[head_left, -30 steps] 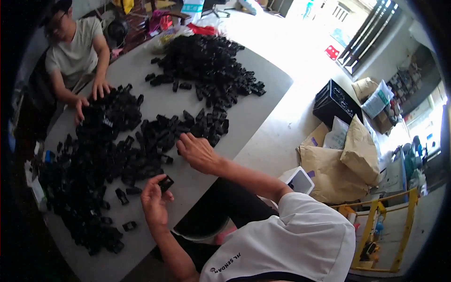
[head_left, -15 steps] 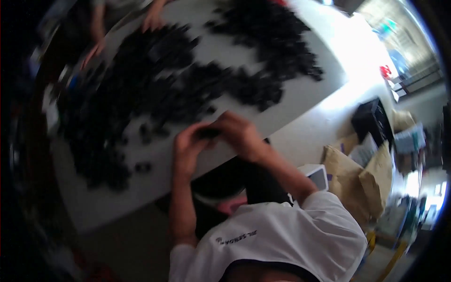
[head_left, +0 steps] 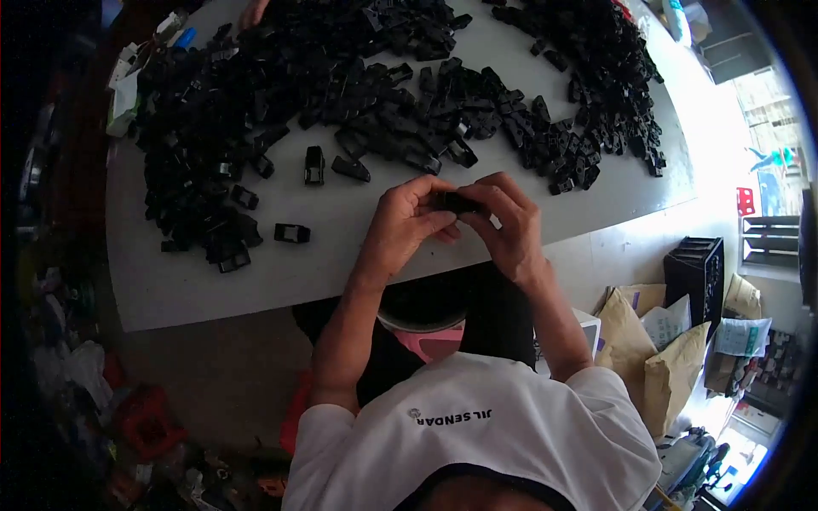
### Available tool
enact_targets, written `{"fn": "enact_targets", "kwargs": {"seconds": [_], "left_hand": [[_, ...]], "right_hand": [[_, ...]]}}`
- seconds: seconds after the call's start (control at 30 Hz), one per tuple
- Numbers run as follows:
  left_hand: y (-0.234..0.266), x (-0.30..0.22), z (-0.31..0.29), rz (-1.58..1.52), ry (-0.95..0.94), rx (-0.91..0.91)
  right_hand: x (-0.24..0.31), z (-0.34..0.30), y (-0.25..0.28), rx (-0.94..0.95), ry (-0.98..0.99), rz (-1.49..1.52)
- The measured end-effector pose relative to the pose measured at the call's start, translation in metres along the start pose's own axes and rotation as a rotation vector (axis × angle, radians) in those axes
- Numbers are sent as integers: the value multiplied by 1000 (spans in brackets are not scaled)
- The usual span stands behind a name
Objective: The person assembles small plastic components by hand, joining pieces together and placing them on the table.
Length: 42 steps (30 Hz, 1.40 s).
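Between my two hands, just over the near edge of the table, is a small black plastic part (head_left: 458, 203). My left hand (head_left: 411, 220) pinches its left end with thumb and fingers. On the other end, my right hand (head_left: 509, 220) has its thumb and fingertips closed. The fingers cover much of the part, so its full shape is hidden. Beyond my hands lies a big heap of similar black plastic parts (head_left: 375, 119). Loose black parts lie apart from it: one (head_left: 292, 232) to the left, another (head_left: 314, 165) farther up, and a third (head_left: 350, 169) beside that one.
The white table (head_left: 196, 298) runs across the view. A second pile of black parts (head_left: 609, 102) covers its far right. Brown paper bags (head_left: 626, 341) and a black crate (head_left: 694, 277) stand to the right. Another person's hand (head_left: 253, 13) shows at the far edge. A red crate (head_left: 149, 422) sits lower left.
The view has shifted and turned, and is sharper now. Both hands still hold a black part together. The other person's hands have mostly left the view, with one still partly seen.
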<state>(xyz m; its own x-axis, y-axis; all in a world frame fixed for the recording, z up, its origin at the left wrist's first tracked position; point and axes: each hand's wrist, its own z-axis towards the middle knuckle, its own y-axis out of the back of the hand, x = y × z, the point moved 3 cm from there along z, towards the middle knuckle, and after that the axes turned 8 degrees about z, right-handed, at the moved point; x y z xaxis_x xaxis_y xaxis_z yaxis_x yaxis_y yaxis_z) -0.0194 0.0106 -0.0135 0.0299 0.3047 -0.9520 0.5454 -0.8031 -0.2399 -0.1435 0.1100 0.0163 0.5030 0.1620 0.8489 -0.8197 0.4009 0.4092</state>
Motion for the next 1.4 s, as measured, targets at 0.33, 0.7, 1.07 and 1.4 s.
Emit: {"fn": "enact_targets", "kwargs": {"seconds": [0.33,0.7,1.07,1.4], "left_hand": [[7,-3,-2,104,-52,-92],[6,2,-1,-4,-49,3],[-2,-5,-9,-37,-120,-125],[15,-34,-20,603,-377,-219]], "right_hand": [[-5,5,14,-51,-246,347],[3,7,-8,-63,-36,15],[6,0,-12,77,-123,16],[20,-25,-7,-92,-49,-82]]}}
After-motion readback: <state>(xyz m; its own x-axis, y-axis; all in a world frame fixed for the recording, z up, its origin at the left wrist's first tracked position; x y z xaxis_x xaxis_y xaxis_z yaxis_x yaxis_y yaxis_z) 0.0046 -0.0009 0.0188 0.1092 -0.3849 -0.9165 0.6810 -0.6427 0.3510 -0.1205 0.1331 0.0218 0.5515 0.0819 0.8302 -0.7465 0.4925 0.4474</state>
